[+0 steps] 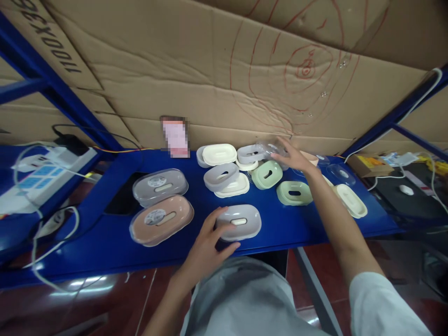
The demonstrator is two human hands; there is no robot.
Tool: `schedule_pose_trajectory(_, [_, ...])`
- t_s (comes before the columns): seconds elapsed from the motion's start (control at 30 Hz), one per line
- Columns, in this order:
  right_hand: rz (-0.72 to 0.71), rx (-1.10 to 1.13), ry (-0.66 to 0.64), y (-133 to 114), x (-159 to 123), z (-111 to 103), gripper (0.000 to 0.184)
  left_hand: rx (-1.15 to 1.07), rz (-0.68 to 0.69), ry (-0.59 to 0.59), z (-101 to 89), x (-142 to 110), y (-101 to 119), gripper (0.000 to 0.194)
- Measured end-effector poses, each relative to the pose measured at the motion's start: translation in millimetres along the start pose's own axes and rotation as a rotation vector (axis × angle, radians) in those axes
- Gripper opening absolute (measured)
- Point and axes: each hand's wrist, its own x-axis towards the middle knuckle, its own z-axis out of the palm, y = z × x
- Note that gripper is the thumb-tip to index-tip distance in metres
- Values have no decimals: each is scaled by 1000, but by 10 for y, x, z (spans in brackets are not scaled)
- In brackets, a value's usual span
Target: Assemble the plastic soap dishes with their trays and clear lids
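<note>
Your two hands are well apart from each other. Your left hand [210, 240] has its fingers and thumb spread at the left end of a grey oval box [251, 225], which sits near the front edge of the blue table [280, 225], a pale oval insert in the slot on its top. Your right hand [296, 157] reaches to the back of the table, its fingers at a clear plastic cover [269, 149] (both are a bit blurred, so whether you grip the cover cannot be told).

Just left of that cover is a grey slotted piece [244, 155]. In front of your right hand are two green slotted pieces, one tilted [258, 178] and one nearer your forearm [284, 195]. Left of these, another grey slotted piece [213, 181] leans over a cream tray [241, 186], with a second cream tray [220, 154] behind.

Beyond your right forearm are one more cream tray [352, 200] and a clear lid [341, 175]. To your left sit a grey box under a clear cover [177, 179] and, in front of it, a pink box [182, 212], each bearing a round label. Brown cardboard [168, 60] stands behind everything.
</note>
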Motion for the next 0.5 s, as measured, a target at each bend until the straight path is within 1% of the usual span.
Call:
schedule_pose_trajectory(0.03, [19,13,-41,71,99,16,81,-5,-12,-10,-3,3,3,38])
schedule_pose_trajectory(0.1, [22,23,-63,109,173,43,71,-21,-55,-29,-5,6,6,51])
schedule_pose_trajectory(0.17, [-17,4,6,15,74,51,60,-50,-104,-38,1,6,2,60])
schedule_pose_trajectory(0.23, [-115,-48,121,-191,-191,57,54,-82,-141,-35,13,5,-8,70])
schedule_pose_trajectory(0.27, [-185,-74,175,-325,-373,72,51,-96,-151,-29,22,5,-14,75])
schedule_pose_trajectory(0.3, [-262,-88,201,-470,-578,101,49,-109,-156,-20,31,5,-19,79])
schedule_pose_trajectory(0.33, [-330,-77,194,-620,-795,146,48,-120,-160,-9,40,5,-23,84])
schedule_pose_trajectory(0.4, [-424,-3,117,-898,-1217,282,51,-133,-164,14,56,5,-29,91])
schedule_pose_trajectory(0.43, [-450,42,77,-1014,-1401,364,54,-135,-161,24,61,5,-31,93])
schedule_pose_trajectory(0.5, [-453,97,8,-1185,-1682,528,58,-132,-148,32,66,4,-36,95])
